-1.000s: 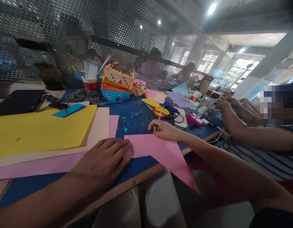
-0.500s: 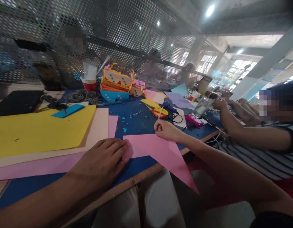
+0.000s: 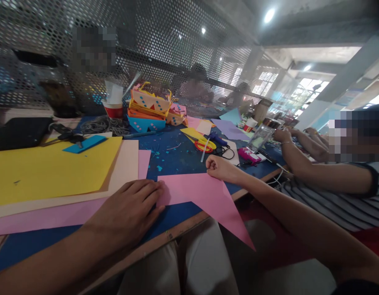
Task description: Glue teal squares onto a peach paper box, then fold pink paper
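Observation:
A pink sheet of paper (image 3: 204, 192) lies across the table's front edge, one pointed corner hanging over it. My left hand (image 3: 134, 205) rests flat on the sheet's left end, fingers stretched out and palm down. At the far edge of the sheet, my right hand (image 3: 218, 168) is curled into a loose fist that touches the paper; nothing shows in its fingers. Just beyond that fist are a thin translucent stick (image 3: 204, 150), red-handled scissors (image 3: 203, 146) and a blue glue gun (image 3: 218, 139) with a dark cord.
Yellow paper (image 3: 54, 172) tops a stack of sheets at left, with a blue strip (image 3: 85, 144) on it. Folded paper crafts (image 3: 149, 108) and a red-and-white cup (image 3: 113, 109) stand behind. Rightward are a pink device (image 3: 250, 156), a glass jar (image 3: 260, 137) and a co-worker's arm (image 3: 325, 172).
My right fist has slid a little to the right along the pink paper's far edge. My left hand stays in place on the sheet. The view has shifted slightly.

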Demonstrator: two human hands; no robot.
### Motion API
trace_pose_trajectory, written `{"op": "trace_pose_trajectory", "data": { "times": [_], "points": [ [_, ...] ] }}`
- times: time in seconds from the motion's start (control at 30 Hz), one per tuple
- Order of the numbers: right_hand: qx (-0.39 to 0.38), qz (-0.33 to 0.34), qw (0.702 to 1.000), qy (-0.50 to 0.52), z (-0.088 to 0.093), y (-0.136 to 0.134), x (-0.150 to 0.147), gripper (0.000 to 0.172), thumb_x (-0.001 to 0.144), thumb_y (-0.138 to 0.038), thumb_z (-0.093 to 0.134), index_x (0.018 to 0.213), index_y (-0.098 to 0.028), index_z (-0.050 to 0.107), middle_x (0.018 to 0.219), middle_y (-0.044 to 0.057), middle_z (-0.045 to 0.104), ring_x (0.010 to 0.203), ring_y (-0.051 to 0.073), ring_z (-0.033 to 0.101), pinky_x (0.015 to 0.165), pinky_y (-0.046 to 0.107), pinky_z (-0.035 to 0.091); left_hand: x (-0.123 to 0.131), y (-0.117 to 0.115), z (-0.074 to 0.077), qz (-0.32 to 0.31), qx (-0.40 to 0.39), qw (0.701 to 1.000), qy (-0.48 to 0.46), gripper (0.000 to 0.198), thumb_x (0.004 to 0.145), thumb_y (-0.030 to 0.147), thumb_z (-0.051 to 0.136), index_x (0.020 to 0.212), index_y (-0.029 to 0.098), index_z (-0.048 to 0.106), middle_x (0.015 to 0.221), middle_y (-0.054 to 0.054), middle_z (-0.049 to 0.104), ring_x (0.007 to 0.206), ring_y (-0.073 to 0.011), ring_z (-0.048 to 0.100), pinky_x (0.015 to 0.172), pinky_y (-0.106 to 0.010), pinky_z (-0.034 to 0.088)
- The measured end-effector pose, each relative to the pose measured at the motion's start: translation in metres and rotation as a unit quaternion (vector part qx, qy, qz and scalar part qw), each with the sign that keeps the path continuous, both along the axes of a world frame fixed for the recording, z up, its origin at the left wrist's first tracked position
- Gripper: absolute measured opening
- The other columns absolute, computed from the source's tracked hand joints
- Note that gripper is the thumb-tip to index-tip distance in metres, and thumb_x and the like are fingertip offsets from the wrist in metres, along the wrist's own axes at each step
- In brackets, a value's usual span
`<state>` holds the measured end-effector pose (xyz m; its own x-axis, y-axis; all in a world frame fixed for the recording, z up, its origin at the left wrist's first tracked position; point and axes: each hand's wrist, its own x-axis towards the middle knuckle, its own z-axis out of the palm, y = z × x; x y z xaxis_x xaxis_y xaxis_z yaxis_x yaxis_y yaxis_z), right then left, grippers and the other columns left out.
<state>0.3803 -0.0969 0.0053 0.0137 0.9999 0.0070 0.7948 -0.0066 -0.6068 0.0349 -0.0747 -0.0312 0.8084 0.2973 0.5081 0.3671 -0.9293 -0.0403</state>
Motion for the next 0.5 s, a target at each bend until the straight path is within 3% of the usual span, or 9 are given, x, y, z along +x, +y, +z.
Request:
{"op": "trace_pose_trajectory", "data": {
  "times": [0.5],
  "points": [
    [-0.014, -0.036, 0.999, 0.000, 0.004, -0.009, 0.017, 0.019, 0.067, -0.013, 0.060, 0.082, -0.021, 0.053, 0.061, -0.007, 0.052, 0.056, 0.012, 0.049, 0.054, 0.024, 0.033, 0.000, 0.000, 0.002, 0.013, -0.012, 0.999, 0.029, 0.053, 0.108, 0.045, 0.034, 0.126, 0.013, 0.072, 0.124, -0.015, 0.075, 0.113, -0.0324, 0.066, 0.098, -0.050, 0.050]
  ]
}}
